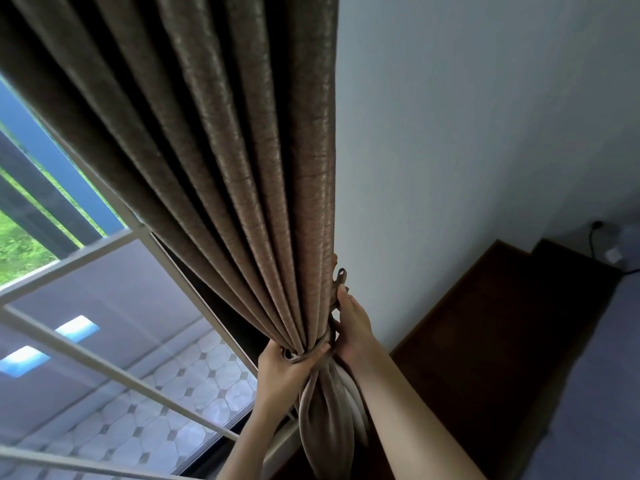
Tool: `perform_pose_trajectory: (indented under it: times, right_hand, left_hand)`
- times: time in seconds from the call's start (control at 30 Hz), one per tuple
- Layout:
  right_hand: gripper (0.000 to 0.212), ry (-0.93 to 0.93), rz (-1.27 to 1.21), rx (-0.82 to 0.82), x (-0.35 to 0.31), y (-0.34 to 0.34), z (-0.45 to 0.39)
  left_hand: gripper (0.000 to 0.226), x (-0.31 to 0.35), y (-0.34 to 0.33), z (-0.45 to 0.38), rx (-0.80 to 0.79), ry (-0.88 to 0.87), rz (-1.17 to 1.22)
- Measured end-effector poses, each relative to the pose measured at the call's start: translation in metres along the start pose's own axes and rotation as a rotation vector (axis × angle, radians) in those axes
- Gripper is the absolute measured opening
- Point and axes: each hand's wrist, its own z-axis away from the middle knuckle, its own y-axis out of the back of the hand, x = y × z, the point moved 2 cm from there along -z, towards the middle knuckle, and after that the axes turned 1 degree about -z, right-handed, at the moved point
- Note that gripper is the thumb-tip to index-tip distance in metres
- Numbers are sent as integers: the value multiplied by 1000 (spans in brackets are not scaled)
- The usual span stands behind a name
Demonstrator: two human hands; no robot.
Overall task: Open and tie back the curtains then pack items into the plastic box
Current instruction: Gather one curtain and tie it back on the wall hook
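Note:
A brown pleated curtain [221, 161] hangs gathered against the pale wall, pulled off the window. A tieback band [313, 348] of the same brown cloth circles the bunched folds low down. My left hand [287, 367] grips the bunch and the band from the left. My right hand [351, 325] holds the band's end on the wall side, fingertips just below a small loop [341, 274] that sticks out at the curtain's edge. No plastic box is in view.
The window [114, 285] with its white frame bars fills the left, with a tiled floor and greenery outside. A dark wooden piece of furniture [491, 341] stands at the right against the wall, with a plug and cable [596, 233] above it. A bluish surface [602, 393] lies at far right.

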Motion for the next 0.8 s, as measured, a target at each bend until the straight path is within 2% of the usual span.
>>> perform_pose_trajectory:
  times: [0.27,0.5,0.67,0.8]
  right_hand:
    - [32,-52,70,85,2,3,-5]
    - [41,60,332,198,2,5,-18]
    - [28,-22,278,222,-8,6,-24]
    - [38,59,561,296,-9,13,-28]
  left_hand:
    - [41,-3,-4,3,21,18,-12]
    - [39,-1,-4,6,17,19,-20]
    - [33,1,-9,6,-20,-18,-54]
    - [30,5,-12,9,-26,-50,-44]
